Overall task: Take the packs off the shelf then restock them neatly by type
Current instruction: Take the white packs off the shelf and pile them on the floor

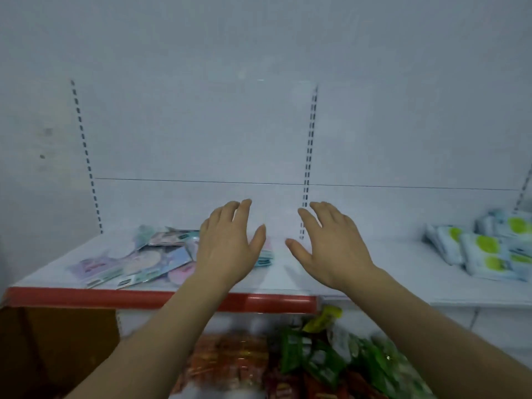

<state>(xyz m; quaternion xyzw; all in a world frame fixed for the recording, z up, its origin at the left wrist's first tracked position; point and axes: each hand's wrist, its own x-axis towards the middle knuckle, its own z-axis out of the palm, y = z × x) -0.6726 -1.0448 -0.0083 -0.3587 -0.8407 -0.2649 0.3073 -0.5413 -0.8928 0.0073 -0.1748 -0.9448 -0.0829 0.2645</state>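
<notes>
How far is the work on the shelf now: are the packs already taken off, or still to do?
Nothing looks done yet. The flat packs lie in a loose, overlapping pile on the shelf, mixed by type. The left hand hovers open over the pile's right edge, and the right hand is open over bare shelf; neither holds a pack. Left to do: lift the packs off, sort them and restock them in neat groups.

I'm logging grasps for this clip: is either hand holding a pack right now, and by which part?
Nothing is held. The left hand and right hand hover open, fingers spread, above the shelf; the scattered packs lie untouched.
</notes>
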